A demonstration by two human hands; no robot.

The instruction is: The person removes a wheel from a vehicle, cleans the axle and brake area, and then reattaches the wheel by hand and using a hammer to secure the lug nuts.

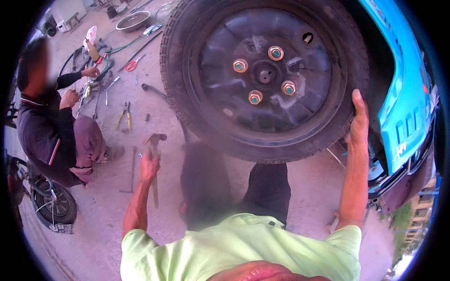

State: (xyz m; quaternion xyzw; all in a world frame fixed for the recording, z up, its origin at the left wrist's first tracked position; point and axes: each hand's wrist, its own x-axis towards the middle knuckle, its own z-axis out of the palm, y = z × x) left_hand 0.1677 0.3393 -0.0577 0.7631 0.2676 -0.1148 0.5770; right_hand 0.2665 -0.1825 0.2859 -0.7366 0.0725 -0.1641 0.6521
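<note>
A large wheel [220,131] with a black rim and four gold-coloured nuts [276,53] fills the upper middle, beside a bright blue vehicle panel [393,136]. My left hand [150,164] is closed round the handle of a hammer [155,139], held low left of the wheel with its head upward. My right hand [357,114] rests against the right side of the tyre, fingers along its tread.
A co-worker [49,131] squats at the left, hands among loose tools. Scissors [132,63], yellow-handled pliers [123,117], wrenches [110,89] and hoses lie on the ground [126,206]. A metal basin [133,19] sits farther back; another wheel [56,206] stands at lower left.
</note>
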